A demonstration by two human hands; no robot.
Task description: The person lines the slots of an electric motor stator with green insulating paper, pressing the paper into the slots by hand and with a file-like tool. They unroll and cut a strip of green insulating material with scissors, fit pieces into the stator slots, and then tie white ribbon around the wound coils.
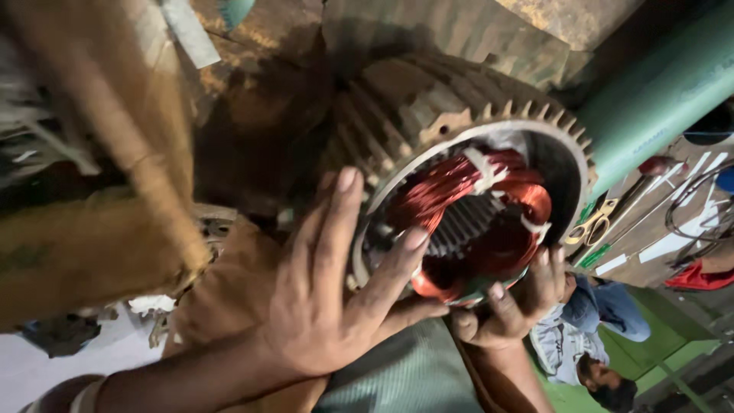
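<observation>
Rusty, brown-stained metal is filling the far part of the scene, and a pale green pipe (657,99) is slanting across the upper right. Beneath that pipe, a bench (650,229) is carrying yellow-handled scissors (590,226), strips of white paper and loops of dark cable. Lower right, another person (592,336) in a blue and white top is sitting or crouching on a green floor.

Near the middle, a large motor stator (466,176) with a ribbed, grimy housing is facing the camera, its round opening ringed by a pale metal rim. Inside it, copper windings (474,222) are bulging out in a reddish coil, bound in places with white ties.

The left hand (329,298) is lying spread and flat against the left edge of the stator, fingers released and stretched out, with the index fingertip touching the windings and the longer fingers reaching up over the rim. The right hand (508,306) is curling up from below, its fingers clenched round the lower edge of the windings and pressing against the copper. Both forearms are coming in from the near edge, the stator sitting just beyond them
</observation>
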